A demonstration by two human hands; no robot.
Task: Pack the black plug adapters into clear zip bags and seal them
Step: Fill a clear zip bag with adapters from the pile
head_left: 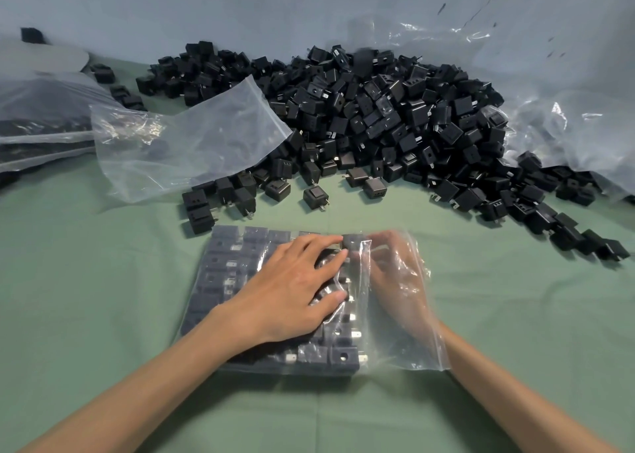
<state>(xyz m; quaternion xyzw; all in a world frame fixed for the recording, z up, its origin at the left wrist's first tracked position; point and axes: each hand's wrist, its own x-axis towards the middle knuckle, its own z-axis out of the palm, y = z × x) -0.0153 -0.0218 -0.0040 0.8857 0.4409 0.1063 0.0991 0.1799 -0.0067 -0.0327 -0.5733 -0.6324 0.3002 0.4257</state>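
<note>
Pressing L hand (295, 291) atop bag (407, 347); R hand (395, 274) inside, grip unclear.

No text, label, brand, number or sign was legible in the head view. The faces of the loose black plug adapters (395, 119) showed only slots and holes, and any moulded marking on them was too small to read. The filled clear zip bag (223, 280) and the empty zip bag (192, 143) showed no readable print.
</note>
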